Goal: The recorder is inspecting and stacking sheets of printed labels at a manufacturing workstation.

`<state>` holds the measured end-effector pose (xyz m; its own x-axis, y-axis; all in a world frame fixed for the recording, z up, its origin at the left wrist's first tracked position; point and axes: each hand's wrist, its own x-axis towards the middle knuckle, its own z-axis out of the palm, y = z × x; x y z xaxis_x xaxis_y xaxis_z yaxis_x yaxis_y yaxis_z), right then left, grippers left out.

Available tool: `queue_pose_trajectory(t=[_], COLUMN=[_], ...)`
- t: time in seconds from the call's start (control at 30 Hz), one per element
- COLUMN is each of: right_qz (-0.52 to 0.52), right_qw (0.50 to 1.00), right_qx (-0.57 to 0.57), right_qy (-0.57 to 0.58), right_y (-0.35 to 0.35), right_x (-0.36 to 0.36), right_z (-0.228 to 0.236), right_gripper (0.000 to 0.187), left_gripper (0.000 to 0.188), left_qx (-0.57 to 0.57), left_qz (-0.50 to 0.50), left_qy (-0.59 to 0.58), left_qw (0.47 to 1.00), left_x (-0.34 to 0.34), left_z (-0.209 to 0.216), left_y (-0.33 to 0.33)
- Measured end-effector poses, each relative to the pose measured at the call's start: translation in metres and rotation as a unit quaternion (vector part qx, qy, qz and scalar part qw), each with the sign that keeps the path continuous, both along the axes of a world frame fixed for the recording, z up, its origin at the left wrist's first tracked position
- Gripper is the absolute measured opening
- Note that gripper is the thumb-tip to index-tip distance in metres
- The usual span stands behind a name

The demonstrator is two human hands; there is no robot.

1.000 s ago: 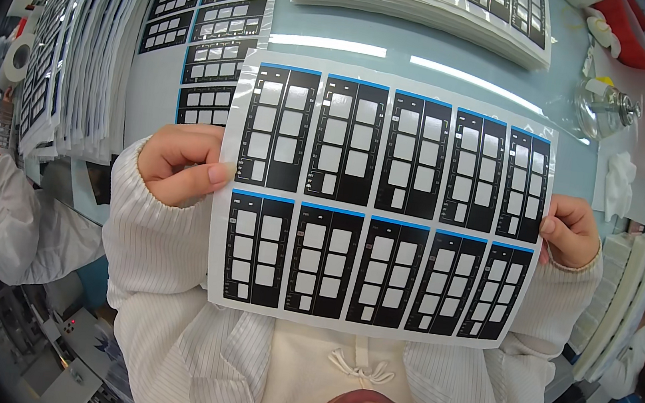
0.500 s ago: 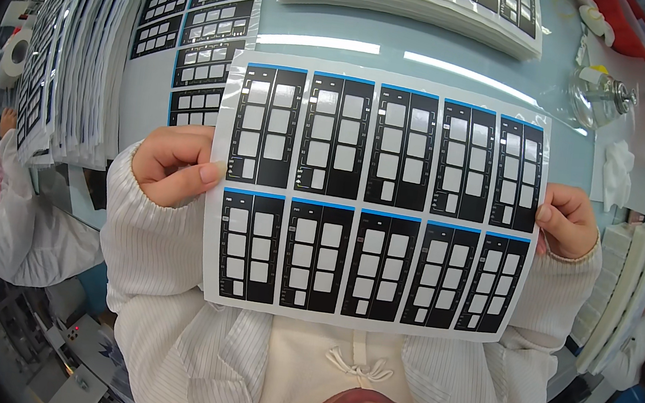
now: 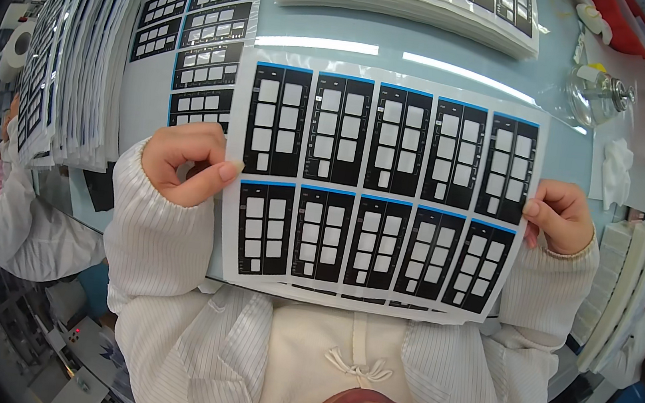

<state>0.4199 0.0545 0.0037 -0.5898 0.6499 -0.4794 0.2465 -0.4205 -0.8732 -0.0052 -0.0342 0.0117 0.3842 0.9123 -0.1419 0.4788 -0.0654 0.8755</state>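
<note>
Between my hands is a sheet of black panel labels (image 3: 380, 194) on a white backing. Its two rows of panels have white windows and blue top strips. My left hand (image 3: 189, 162) pinches the left edge, thumb on top and fingers behind. On the opposite edge my right hand (image 3: 562, 218) holds it the same way. The lower part of the sheet tilts toward my chest. Along its bottom edge a thin strip of more black printing shows; whether this is a second sheet or a bend, I cannot tell.
A thick stack of similar sheets (image 3: 403, 6) lies at the far side, and another stack (image 3: 83, 51) at the left. Beside that, a label sheet (image 3: 209, 63) lies on the table. A glass bottle (image 3: 595, 96) and crumpled tissue (image 3: 617, 173) are at right. A person's white sleeve (image 3: 36, 239) shows at left.
The sheet has tipped and its lower edge has risen a little, showing a strip of printing below. Both hands still grip its sides. The person at left has shifted slightly.
</note>
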Motion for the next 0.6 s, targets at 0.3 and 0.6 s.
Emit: queue_pose_trajectory(t=[0.3, 0.6], right_qz=[0.014, 0.052], right_qw=[0.998, 0.997], right_qx=[-0.016, 0.046], right_qy=[0.051, -0.038], right_y=[-0.002, -0.003], right_x=[0.003, -0.004], right_z=[0.008, 0.016], right_gripper=[0.013, 0.009], left_gripper=[0.021, 0.018], left_qx=[0.088, 0.063], left_qz=[-0.124, -0.088], left_qy=[-0.042, -0.044], left_qw=[0.987, 0.993], left_x=[-0.003, 0.002], left_z=[0.004, 0.006], left_y=[0.0, -0.002])
